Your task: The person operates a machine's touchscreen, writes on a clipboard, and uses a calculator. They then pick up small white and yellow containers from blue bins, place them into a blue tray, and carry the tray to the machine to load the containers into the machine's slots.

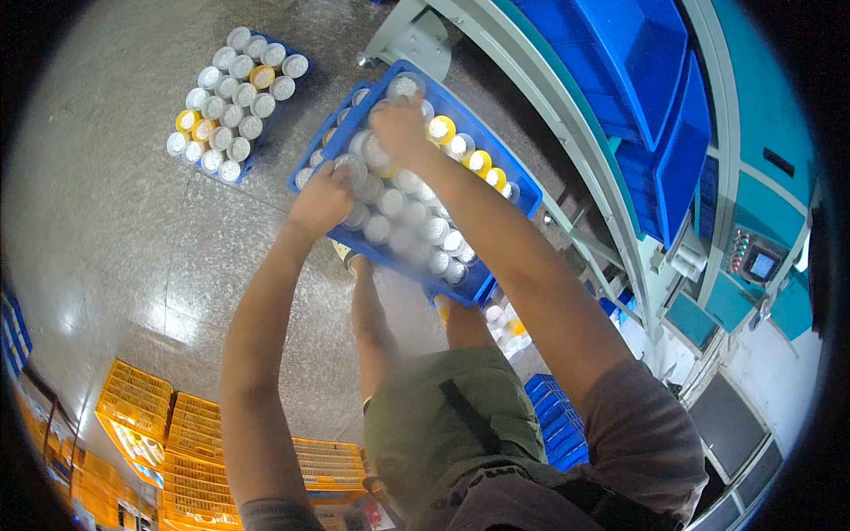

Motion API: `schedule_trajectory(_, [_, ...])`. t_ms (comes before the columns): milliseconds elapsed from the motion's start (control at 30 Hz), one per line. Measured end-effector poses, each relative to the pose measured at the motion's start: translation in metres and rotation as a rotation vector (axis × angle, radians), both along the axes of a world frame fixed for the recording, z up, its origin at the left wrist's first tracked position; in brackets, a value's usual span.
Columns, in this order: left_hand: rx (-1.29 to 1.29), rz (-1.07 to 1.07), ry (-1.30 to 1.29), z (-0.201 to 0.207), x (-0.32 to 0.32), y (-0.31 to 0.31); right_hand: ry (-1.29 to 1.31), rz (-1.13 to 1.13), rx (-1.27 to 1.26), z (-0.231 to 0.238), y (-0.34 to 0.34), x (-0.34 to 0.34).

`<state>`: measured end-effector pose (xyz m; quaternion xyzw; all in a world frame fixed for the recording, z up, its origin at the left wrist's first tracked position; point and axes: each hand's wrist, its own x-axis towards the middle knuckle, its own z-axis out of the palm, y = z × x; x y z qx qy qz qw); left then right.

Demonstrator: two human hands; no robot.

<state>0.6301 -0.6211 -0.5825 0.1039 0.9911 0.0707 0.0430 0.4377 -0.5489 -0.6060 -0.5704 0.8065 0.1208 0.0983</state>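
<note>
A blue crate (531,188) in front of me is full of round clear and yellow cups holding white, grainy contents. Over its left part, my left hand (323,196) is closed on the rim of a clear cup (352,170). My right hand (400,128) reaches in further back, its fingers curled down at another cup (375,154). Its fingertips are partly hidden, and the cups there look hazy. Along the crate's right side stand several yellow cups (478,163).
Another blue tray of cups (232,106) lies on the floor at the far left. Teal and grey machinery (761,208) with blue bins (651,97) stands on the right. Orange crates (197,425) are stacked at the near left, and blue crates (558,420) stand beside my leg.
</note>
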Motion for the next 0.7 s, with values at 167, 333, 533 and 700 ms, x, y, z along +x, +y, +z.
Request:
schedule_trajectory(167, [0.003, 0.052, -0.069, 0.001, -0.007, 0.007, 0.109, -0.033, 0.091, 0.021, -0.007, 0.012])
schedule_trajectory(333, [0.170, 0.268, 0.129, 0.033, 0.008, 0.028, -0.182, -0.092, -0.309, 0.069, 0.059, 0.021])
schedule_trajectory(533, [0.499, 0.911, -0.052, 0.099, -0.035, 0.096, -0.605, -0.260, 0.056, 0.145, 0.193, 0.004])
schedule_trajectory(700, [1.746, 1.121, -0.079, 0.163, -0.167, 0.094, -0.067, -0.516, -0.569, 0.222, 0.298, -0.092])
